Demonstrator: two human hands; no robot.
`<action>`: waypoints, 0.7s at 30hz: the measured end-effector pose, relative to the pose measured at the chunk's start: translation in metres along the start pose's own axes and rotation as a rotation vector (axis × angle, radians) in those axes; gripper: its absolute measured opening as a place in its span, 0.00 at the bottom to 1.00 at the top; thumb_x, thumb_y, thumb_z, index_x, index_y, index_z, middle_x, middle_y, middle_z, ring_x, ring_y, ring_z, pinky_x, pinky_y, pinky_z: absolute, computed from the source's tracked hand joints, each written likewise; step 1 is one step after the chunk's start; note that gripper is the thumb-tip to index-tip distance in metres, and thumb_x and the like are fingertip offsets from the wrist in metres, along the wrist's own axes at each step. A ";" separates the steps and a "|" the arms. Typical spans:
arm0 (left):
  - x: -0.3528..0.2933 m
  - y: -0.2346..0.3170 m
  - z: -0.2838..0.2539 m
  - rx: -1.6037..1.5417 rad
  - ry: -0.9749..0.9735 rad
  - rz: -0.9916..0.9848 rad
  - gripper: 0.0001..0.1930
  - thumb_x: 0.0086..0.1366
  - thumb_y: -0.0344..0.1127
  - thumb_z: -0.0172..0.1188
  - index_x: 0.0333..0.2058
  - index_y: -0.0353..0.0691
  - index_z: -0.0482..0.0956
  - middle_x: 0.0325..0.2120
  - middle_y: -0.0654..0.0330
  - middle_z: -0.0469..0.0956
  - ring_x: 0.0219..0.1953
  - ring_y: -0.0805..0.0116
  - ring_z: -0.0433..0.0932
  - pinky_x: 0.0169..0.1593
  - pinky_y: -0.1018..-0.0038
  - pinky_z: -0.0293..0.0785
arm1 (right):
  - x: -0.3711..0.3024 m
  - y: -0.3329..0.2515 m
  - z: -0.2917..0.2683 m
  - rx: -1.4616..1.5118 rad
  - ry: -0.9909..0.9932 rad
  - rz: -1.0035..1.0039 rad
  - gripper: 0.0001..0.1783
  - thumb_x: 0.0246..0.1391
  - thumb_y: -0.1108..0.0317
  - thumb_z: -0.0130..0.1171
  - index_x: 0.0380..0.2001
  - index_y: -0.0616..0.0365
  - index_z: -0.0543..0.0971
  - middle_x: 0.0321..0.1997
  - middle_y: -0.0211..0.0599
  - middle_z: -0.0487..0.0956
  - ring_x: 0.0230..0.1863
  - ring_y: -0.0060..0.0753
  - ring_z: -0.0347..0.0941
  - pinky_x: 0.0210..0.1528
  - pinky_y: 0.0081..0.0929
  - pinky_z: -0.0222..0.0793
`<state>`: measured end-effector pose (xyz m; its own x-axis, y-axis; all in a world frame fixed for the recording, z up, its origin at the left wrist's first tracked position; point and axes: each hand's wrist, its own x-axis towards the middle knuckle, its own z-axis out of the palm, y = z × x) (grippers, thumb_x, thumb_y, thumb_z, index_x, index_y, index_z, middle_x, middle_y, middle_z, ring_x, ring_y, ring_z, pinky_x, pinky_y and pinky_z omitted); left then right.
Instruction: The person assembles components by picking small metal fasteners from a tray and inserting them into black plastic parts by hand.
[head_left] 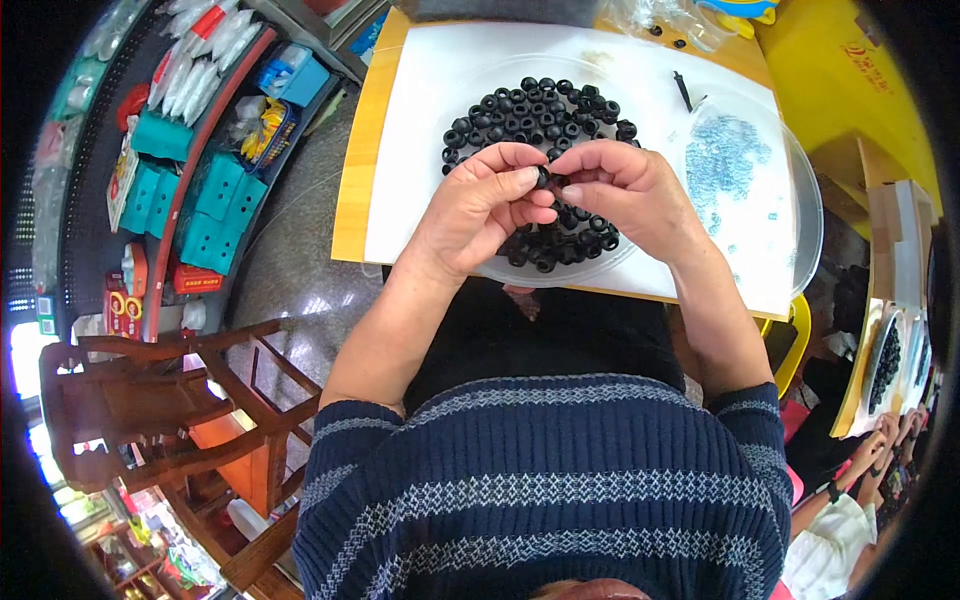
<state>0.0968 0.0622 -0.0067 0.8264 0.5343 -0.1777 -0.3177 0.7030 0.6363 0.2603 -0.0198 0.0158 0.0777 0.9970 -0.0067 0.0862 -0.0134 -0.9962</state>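
My left hand pinches a small black ring-like part between thumb and fingertips. Close against it, my right hand has thumb and forefinger pressed together; whatever they hold is too small to make out. Both hands are above a round see-through plate, on which many similar black parts lie spread, partly hidden by my hands. To the right, a second see-through round tray bears a scatter of tiny bluish translucent pieces. A slim black tool lies beyond that tray.
White sheeting covers the wooden table. At left stand shelves with teal boxes and a wooden chair. Plastic bags lie at the back. Another person's hands work at a table on the far right.
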 end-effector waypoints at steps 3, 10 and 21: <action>0.001 -0.001 0.002 -0.002 0.028 -0.006 0.08 0.57 0.26 0.50 0.36 0.34 0.70 0.29 0.56 0.74 0.28 0.70 0.76 0.34 0.73 0.77 | -0.001 0.004 0.003 0.048 0.044 -0.003 0.06 0.44 0.75 0.53 0.29 0.61 0.74 0.25 0.27 0.74 0.27 0.15 0.68 0.30 0.13 0.65; 0.001 -0.002 0.005 0.085 0.019 -0.001 0.11 0.55 0.26 0.52 0.39 0.33 0.68 0.29 0.57 0.74 0.28 0.70 0.76 0.34 0.74 0.77 | -0.001 0.006 -0.008 0.153 -0.002 0.035 0.07 0.46 0.73 0.51 0.31 0.61 0.74 0.24 0.26 0.73 0.26 0.15 0.68 0.29 0.13 0.66; 0.004 -0.005 0.007 0.182 0.047 0.025 0.09 0.55 0.25 0.53 0.36 0.33 0.69 0.29 0.56 0.73 0.29 0.69 0.76 0.34 0.75 0.77 | -0.001 0.006 -0.004 0.175 0.002 0.097 0.08 0.45 0.71 0.54 0.31 0.62 0.73 0.24 0.29 0.74 0.24 0.16 0.69 0.28 0.15 0.67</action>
<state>0.1046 0.0573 -0.0058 0.7956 0.5745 -0.1923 -0.2446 0.5950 0.7656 0.2650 -0.0214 0.0102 0.0790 0.9915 -0.1034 -0.0958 -0.0957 -0.9908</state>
